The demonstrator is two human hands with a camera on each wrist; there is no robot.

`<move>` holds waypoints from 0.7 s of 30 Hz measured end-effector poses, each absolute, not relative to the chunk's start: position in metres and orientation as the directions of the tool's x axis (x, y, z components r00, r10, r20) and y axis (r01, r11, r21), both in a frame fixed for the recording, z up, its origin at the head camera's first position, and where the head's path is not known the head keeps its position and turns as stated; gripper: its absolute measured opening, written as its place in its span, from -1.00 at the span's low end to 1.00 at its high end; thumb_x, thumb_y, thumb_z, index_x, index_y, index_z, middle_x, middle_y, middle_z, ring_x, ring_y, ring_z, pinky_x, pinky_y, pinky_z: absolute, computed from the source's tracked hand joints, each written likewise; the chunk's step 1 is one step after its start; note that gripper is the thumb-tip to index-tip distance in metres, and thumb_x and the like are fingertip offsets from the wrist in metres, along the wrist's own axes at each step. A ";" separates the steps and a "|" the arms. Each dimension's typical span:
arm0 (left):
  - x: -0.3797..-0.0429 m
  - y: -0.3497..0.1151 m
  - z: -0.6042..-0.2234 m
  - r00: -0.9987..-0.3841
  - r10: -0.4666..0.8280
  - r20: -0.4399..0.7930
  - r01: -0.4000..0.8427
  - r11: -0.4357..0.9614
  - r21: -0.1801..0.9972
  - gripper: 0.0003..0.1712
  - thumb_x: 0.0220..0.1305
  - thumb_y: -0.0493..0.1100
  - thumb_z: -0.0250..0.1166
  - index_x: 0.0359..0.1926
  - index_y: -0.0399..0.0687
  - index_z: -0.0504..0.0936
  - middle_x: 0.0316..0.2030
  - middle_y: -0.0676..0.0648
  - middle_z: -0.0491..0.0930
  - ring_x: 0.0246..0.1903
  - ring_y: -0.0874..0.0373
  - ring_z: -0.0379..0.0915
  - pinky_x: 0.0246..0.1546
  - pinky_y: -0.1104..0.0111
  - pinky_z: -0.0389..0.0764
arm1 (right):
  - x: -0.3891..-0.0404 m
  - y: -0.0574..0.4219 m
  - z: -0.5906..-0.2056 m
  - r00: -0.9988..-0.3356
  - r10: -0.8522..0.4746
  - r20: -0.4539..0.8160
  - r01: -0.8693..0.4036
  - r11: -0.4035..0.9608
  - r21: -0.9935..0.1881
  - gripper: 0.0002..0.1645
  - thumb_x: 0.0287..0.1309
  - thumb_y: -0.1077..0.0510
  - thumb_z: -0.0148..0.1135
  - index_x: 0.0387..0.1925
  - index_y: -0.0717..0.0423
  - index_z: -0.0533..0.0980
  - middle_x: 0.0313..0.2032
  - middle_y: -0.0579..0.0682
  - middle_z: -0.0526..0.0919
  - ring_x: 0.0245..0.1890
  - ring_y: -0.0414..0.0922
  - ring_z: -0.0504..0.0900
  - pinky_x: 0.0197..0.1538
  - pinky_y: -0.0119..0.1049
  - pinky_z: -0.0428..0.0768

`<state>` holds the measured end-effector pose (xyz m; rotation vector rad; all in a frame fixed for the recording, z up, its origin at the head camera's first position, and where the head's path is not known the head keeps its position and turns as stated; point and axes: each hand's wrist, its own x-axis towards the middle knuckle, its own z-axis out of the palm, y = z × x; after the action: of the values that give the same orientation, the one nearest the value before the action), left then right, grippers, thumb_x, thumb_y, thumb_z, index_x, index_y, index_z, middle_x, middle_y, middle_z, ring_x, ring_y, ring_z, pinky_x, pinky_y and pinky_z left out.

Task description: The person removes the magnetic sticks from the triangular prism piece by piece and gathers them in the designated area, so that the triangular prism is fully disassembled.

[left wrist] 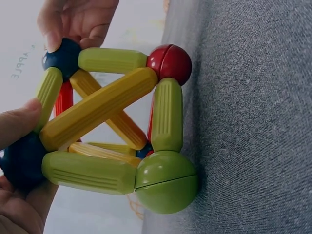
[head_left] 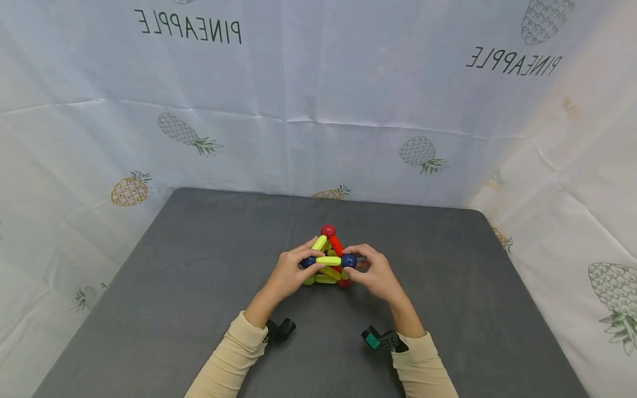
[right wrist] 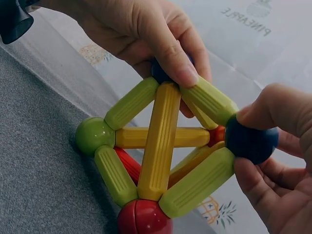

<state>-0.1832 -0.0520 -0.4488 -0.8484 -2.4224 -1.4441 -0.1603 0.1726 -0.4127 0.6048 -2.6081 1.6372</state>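
Note:
A frame of magnetic rods and balls stands on the table between the hands. My left hand (head_left: 290,270) pinches the left blue ball (left wrist: 23,162) between thumb and fingers. At the other upper corner, the right hand (head_left: 377,272) grips a second blue ball (right wrist: 251,139). A yellow-green rod (head_left: 329,260) joins these two balls. Below, a green ball (left wrist: 166,181) and a red ball (right wrist: 145,218) form lower corners near the tabletop. Long yellow rods (right wrist: 160,141) cross diagonally on the near face. Another red ball (head_left: 328,230) tops the far side, with a red rod (head_left: 336,245) sloping from it.
The dark grey table (head_left: 224,232) spreads around the frame. Behind it hangs a white curtain (head_left: 308,83) printed with pineapples. Black wrist mounts sit on the left wrist (head_left: 281,330) and right wrist (head_left: 384,339), above beige sleeves.

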 end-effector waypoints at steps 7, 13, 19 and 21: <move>-0.181 -0.050 -0.449 -0.820 0.359 0.445 0.563 0.375 0.736 -0.75 0.17 -0.13 0.35 -0.13 -0.12 0.70 0.23 -0.24 0.42 0.14 -0.08 0.46 -0.01 0.16 0.55 | -0.175 0.184 -0.442 -0.915 -0.362 0.179 -0.287 0.269 -0.920 -0.60 0.14 0.35 0.25 0.04 0.32 0.48 -0.03 0.25 0.50 -0.16 0.01 0.56 -0.11 -0.47 0.58; -0.180 -0.050 -0.448 -0.825 0.361 0.435 0.557 0.389 0.734 -0.73 0.16 -0.12 0.35 -0.13 -0.16 0.69 0.23 -0.25 0.42 0.14 -0.09 0.45 -0.01 0.17 0.55 | -0.177 0.188 -0.447 -0.902 -0.394 0.177 -0.262 0.172 -0.950 -0.59 0.17 0.32 0.24 0.06 0.34 0.45 -0.01 0.31 0.48 -0.16 0.01 0.59 -0.08 -0.43 0.59; -0.181 -0.049 -0.448 -0.818 0.361 0.447 0.569 0.395 0.722 -0.73 0.15 -0.15 0.36 -0.14 -0.17 0.69 0.21 -0.30 0.43 0.14 -0.11 0.45 0.01 0.15 0.54 | -0.179 0.193 -0.452 -0.886 -0.417 0.200 -0.261 0.093 -0.961 -0.58 0.19 0.31 0.21 0.07 0.40 0.42 -0.02 0.28 0.47 -0.18 -0.03 0.59 -0.08 -0.45 0.59; -0.180 -0.049 -0.448 -0.821 0.349 0.452 0.567 0.406 0.717 -0.74 0.14 -0.16 0.37 -0.14 -0.17 0.69 0.21 -0.28 0.43 0.14 -0.10 0.46 0.00 0.15 0.54 | -0.181 0.198 -0.455 -0.881 -0.409 0.235 -0.277 0.044 -0.960 -0.58 0.21 0.31 0.20 0.07 0.44 0.40 -0.03 0.20 0.48 -0.19 -0.09 0.56 -0.10 -0.47 0.58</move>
<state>-0.1803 -0.0493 -0.4480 -0.8078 -2.4320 -1.3765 -0.1806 0.1979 -0.4550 0.7733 -2.3412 2.1078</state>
